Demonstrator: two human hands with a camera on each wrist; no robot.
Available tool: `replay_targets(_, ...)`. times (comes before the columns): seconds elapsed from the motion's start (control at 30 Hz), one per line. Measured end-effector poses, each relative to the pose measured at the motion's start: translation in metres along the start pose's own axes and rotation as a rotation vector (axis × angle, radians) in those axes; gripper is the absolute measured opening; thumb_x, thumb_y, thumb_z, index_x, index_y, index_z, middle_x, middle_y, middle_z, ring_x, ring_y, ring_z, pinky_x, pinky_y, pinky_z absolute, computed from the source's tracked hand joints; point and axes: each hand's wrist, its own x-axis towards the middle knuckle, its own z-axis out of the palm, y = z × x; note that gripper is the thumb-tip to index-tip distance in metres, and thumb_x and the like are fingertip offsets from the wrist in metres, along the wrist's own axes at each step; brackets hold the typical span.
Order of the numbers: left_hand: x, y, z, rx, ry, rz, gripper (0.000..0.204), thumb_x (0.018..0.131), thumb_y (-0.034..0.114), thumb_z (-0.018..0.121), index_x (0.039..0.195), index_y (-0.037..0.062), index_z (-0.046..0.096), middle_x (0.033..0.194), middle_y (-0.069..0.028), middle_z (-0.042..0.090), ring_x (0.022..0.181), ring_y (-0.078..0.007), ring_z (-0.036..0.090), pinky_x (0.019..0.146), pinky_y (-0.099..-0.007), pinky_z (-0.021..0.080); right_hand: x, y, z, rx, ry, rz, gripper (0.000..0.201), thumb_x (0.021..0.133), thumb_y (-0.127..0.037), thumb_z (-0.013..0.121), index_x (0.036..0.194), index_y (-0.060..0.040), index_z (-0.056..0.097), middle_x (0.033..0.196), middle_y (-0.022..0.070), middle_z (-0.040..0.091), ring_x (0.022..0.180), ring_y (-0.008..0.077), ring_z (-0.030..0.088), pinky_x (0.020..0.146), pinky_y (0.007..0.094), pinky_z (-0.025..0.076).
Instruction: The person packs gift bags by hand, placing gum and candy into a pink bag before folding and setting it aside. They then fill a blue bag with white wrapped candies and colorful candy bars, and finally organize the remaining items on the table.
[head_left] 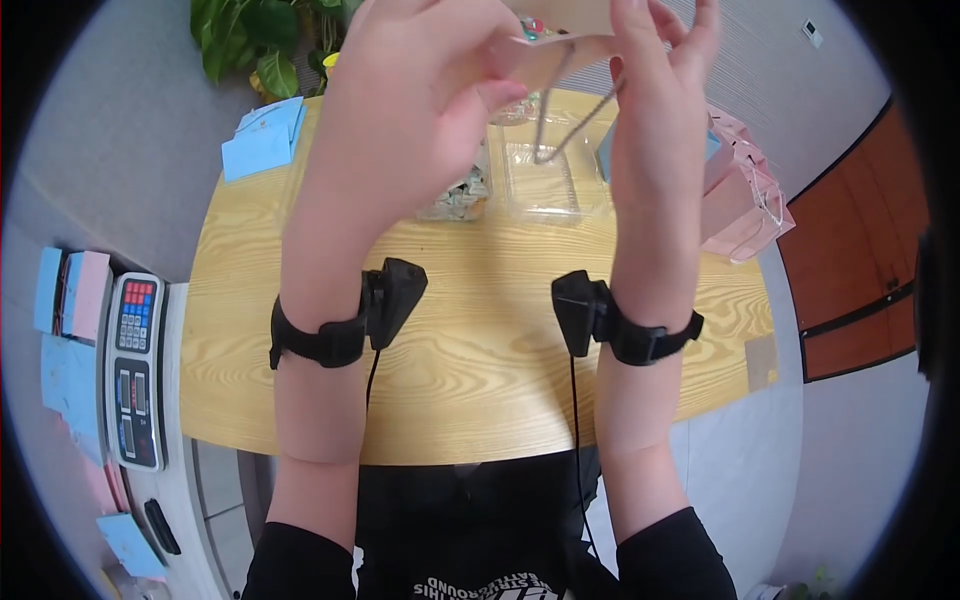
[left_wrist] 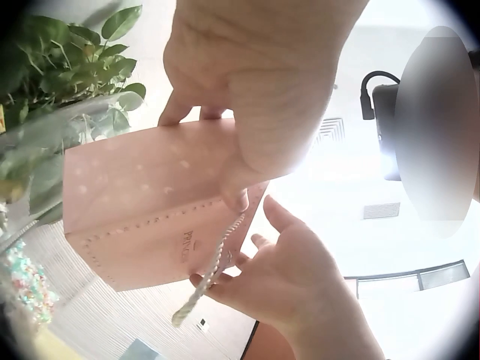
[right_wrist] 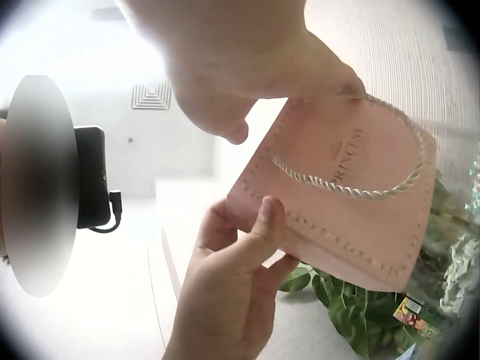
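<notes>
A pink paper gift bag [head_left: 545,62] printed PRINCESS, with a dotted border and a twisted cord handle [right_wrist: 352,191], is held up above the table between both hands. My left hand [head_left: 400,120] pinches its edge, the thumb on one face and fingers behind, as the left wrist view shows. At the opposite side, fingers of my right hand [head_left: 660,130] touch the bag near its printed face. The right thumb stands apart from the paper in the right wrist view. Part of the bag lies beyond the top of the head view.
Clear plastic boxes [head_left: 540,180] stand on the wooden table [head_left: 480,340], one with wrapped pieces. Pink bags [head_left: 745,200] stand at the right, a blue bag [head_left: 265,138] at the far left. A scale [head_left: 137,370] sits left of the table; a leafy plant [head_left: 250,40] grows behind.
</notes>
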Motion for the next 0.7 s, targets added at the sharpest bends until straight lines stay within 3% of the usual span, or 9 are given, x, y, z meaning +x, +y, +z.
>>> replay_targets(0.13, -0.001, -0.005, -0.006, 0.117, -0.029, -0.031, 0.028, 0.065, -0.005, 0.073, 0.085, 0.0014, 0.056, 0.120, -0.0187, 0.057, 0.111, -0.0349, 0.056, 0.094, -0.0391, 0.044, 0.000, 0.023, 0.006, 0.114, 0.007, -0.028, 0.085, 0.095, -0.028, 0.063, 0.152, 0.0021, 0.007, 0.140, 0.0179, 0.036, 0.129, 0.0252, 0.040, 0.107, 0.0363, 0.033)
replay_targets(0.23, -0.003, -0.008, 0.001, 0.095, 0.095, -0.036, 0.028, 0.067, -0.008, 0.071, 0.088, 0.0012, 0.054, 0.122, -0.0182, 0.056, 0.112, -0.0307, 0.057, 0.094, -0.0365, 0.045, -0.006, 0.034, -0.001, 0.033, 0.260, 0.104, 0.086, 0.096, -0.037, 0.060, 0.153, -0.0011, 0.006, 0.150, 0.0214, 0.026, 0.139, 0.0288, 0.028, 0.114, 0.0391, 0.023)
replay_targets(0.3, -0.001, -0.007, 0.003, -0.044, 0.226, -0.142, 0.029, 0.072, -0.011, 0.069, 0.092, 0.0013, 0.052, 0.126, -0.0164, 0.053, 0.113, -0.0237, 0.057, 0.095, -0.0329, 0.045, -0.021, 0.031, -0.025, 0.873, -0.198, 0.264, 0.088, 0.096, -0.047, 0.056, 0.154, -0.0058, 0.004, 0.157, 0.0227, 0.012, 0.146, 0.0312, 0.015, 0.117, 0.0422, 0.015)
replay_targets(0.33, -0.001, -0.008, 0.003, -0.046, 0.225, -0.146, 0.029, 0.072, -0.011, 0.069, 0.092, 0.0013, 0.052, 0.126, -0.0164, 0.053, 0.113, -0.0237, 0.057, 0.095, -0.0329, 0.045, -0.014, 0.044, -0.021, 0.871, -0.196, 0.267, 0.088, 0.096, -0.047, 0.056, 0.154, -0.0058, 0.004, 0.157, 0.0227, 0.012, 0.146, 0.0312, 0.015, 0.117, 0.0422, 0.015)
replay_targets(0.4, -0.001, -0.011, 0.002, -0.165, 0.279, -0.160, 0.027, 0.077, -0.012, 0.067, 0.094, 0.0009, 0.051, 0.129, -0.0155, 0.051, 0.115, -0.0186, 0.055, 0.097, -0.0303, 0.046, 0.005, 0.071, 0.001, 0.723, 0.014, 0.753, 0.082, 0.097, -0.054, 0.049, 0.154, -0.0068, 0.014, 0.155, 0.0192, 0.022, 0.144, 0.0333, 0.022, 0.115, 0.0487, 0.021)
replay_targets(0.43, -0.001, -0.012, 0.003, -0.164, 0.279, -0.163, 0.027, 0.077, -0.012, 0.067, 0.094, 0.0009, 0.051, 0.129, -0.0155, 0.051, 0.115, -0.0186, 0.055, 0.097, -0.0303, 0.046, 0.002, 0.074, 0.006, 0.724, 0.014, 0.757, 0.082, 0.097, -0.054, 0.049, 0.154, -0.0068, 0.014, 0.155, 0.0192, 0.022, 0.144, 0.0333, 0.022, 0.115, 0.0487, 0.021)
replay_targets(0.5, 0.000, -0.015, 0.007, -0.330, 0.325, -0.102, 0.026, 0.081, -0.011, 0.066, 0.098, -0.0001, 0.050, 0.127, -0.0159, 0.052, 0.116, -0.0190, 0.055, 0.097, -0.0307, 0.046, -0.006, 0.067, 0.016, 0.818, -0.442, 0.427, 0.075, 0.096, -0.061, 0.042, 0.150, -0.0105, 0.029, 0.149, 0.0129, 0.038, 0.138, 0.0327, 0.034, 0.111, 0.0534, 0.029)
replay_targets(0.63, 0.003, -0.014, 0.010, -0.511, 0.392, -0.144, 0.029, 0.083, -0.011, 0.064, 0.105, -0.0006, 0.048, 0.127, -0.0169, 0.050, 0.115, -0.0195, 0.055, 0.098, -0.0311, 0.047, -0.006, 0.061, 0.013, 1.131, -0.486, 0.706, 0.070, 0.096, -0.066, 0.036, 0.145, -0.0175, 0.040, 0.141, 0.0091, 0.049, 0.130, 0.0307, 0.044, 0.106, 0.0540, 0.034)
replay_targets(0.7, 0.001, -0.015, 0.007, -0.588, 0.375, -0.206, 0.037, 0.084, -0.011, 0.063, 0.115, -0.0010, 0.044, 0.129, -0.0178, 0.048, 0.116, -0.0196, 0.054, 0.100, -0.0321, 0.046, -0.007, 0.040, 0.021, 0.957, -0.260, 0.736, 0.067, 0.095, -0.068, 0.036, 0.145, -0.0226, 0.040, 0.142, 0.0088, 0.048, 0.126, 0.0285, 0.046, 0.105, 0.0525, 0.035)
